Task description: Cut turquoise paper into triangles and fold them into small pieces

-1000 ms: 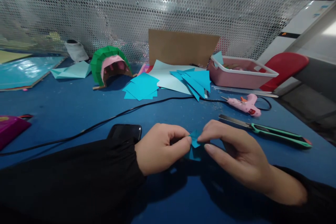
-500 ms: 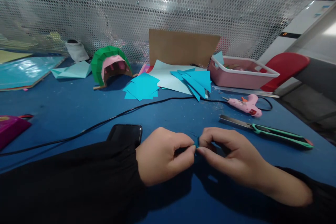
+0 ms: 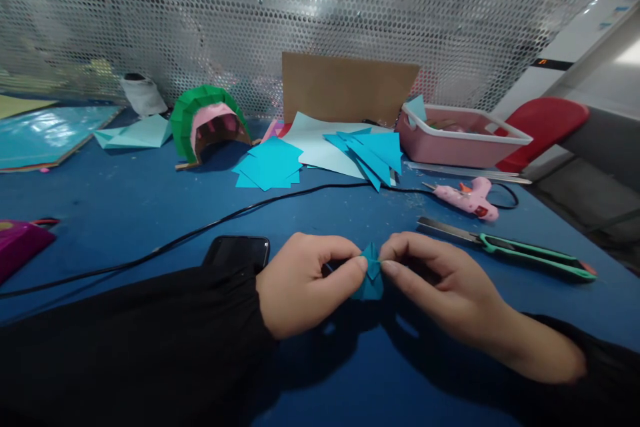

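A small folded piece of teal paper point(image 3: 371, 277) is pinched between my two hands just above the blue table point(image 3: 125, 207). My left hand point(image 3: 305, 283) grips its left side with thumb and fingers closed. My right hand point(image 3: 440, 283) pinches its right side the same way. Both arms wear black sleeves. Part of the paper is hidden behind my fingertips.
Behind my left wrist lies a black phone point(image 3: 237, 251), and a black cable point(image 3: 200, 233) crosses the table. Green-handled scissors point(image 3: 505, 248) and a pink glue gun point(image 3: 467, 198) lie right. Teal paper stacks point(image 3: 273, 163), a green-pink paper model point(image 3: 205, 120), cardboard and a pink tray point(image 3: 460, 133) stand behind.
The folded paper was nearly hidden between my fingertips half a second ago; now it shows again as a pointed shape. Both hands stayed in place, fingers shifting slightly.
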Demonstrator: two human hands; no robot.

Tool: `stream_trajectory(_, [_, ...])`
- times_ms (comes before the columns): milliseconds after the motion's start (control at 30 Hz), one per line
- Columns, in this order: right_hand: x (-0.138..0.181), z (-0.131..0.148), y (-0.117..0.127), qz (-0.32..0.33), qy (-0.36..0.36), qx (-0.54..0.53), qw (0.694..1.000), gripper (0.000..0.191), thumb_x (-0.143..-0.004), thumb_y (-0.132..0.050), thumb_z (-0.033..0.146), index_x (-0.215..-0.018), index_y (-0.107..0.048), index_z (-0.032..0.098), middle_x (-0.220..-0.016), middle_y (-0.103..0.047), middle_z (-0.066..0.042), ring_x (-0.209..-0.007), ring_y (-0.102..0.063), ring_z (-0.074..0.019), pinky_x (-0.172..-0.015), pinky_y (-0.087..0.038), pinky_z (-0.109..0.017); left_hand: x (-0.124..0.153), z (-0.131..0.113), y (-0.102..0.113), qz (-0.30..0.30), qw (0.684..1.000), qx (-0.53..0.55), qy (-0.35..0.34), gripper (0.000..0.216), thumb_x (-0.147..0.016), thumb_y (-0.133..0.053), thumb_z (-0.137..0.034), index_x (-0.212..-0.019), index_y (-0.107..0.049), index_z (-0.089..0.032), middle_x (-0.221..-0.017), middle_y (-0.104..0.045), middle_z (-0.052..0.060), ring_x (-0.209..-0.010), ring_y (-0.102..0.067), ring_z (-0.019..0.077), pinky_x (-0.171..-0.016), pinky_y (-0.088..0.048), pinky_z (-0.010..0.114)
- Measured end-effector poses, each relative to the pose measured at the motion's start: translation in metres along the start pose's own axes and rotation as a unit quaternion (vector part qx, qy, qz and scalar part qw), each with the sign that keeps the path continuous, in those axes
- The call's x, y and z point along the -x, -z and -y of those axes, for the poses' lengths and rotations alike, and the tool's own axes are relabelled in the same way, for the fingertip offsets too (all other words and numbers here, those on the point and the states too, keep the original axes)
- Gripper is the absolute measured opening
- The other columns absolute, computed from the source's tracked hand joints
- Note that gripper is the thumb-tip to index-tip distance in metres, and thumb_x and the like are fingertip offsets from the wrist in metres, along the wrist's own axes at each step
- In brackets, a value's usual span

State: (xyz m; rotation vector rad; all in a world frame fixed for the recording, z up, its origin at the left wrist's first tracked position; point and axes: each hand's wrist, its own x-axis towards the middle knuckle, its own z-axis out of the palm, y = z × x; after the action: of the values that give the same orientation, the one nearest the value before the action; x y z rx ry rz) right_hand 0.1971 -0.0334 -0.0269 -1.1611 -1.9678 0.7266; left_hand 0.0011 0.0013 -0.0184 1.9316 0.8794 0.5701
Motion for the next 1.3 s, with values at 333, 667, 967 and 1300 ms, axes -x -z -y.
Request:
stream_trajectory(333, [0.004, -0.003, -0.001, -0.018, 0.011, -0.016, 1.0, 0.018, -0.088, -0.056, 0.027, -0.072, -0.049, 0.021, -0.064, -0.052, 0.003, -0.056, -0.05, -0.0105, -0.053, -0.044, -0.022, -0.003, 0.0, 0.0, 0.03, 0.998, 0.049, 0.02, 0.037, -0.085, -0.052, -0.03, -0.052, -0.039, -0.016, -0.052, -0.027, -0.007, -0.05, -0.027, 0.0068, -0.046, -0.025, 0.02])
stream_trajectory(667, [0.002, -0.009, -0.009, 0.011, -0.059, -0.152, 0.987, 0.017, -0.088, -0.055, 0.021, -0.102, -0.046, 0.023, -0.087, -0.062, -0.003, -0.073, -0.061, -0.0125, -0.062, -0.052, -0.023, -0.01, 0.008, 0.0, -0.005, 0.967, 0.23, 0.112, 0.023, -0.078, -0.065, -0.034, -0.089, -0.056, -0.015, -0.066, -0.057, -0.002, -0.054, -0.054, 0.0106, -0.052, -0.045, 0.023])
stream_trajectory(967, [0.003, -0.01, -0.005, -0.052, -0.063, -0.169, 0.982, 0.022, -0.089, -0.057, 0.037, -0.107, -0.051, 0.025, -0.082, -0.064, -0.002, -0.072, -0.064, -0.0135, -0.06, -0.054, -0.022, -0.011, 0.009, -0.001, 0.043, 0.954, 0.288, 0.077, 0.034, -0.076, -0.064, -0.016, -0.11, -0.056, -0.017, -0.075, -0.059, -0.001, -0.062, -0.057, 0.0093, -0.059, -0.05, 0.023])
stream_trajectory(1300, [0.005, -0.01, -0.007, -0.055, -0.034, -0.135, 0.989, 0.024, -0.091, -0.055, 0.031, -0.112, -0.047, 0.025, -0.083, -0.063, -0.002, -0.074, -0.066, -0.0137, -0.064, -0.055, -0.023, -0.014, 0.001, 0.001, -0.031, 0.899, 0.397, 0.181, 0.018, -0.084, -0.059, -0.01, -0.102, -0.058, -0.012, -0.073, -0.065, 0.0, -0.061, -0.063, 0.0083, -0.062, -0.053, 0.022])
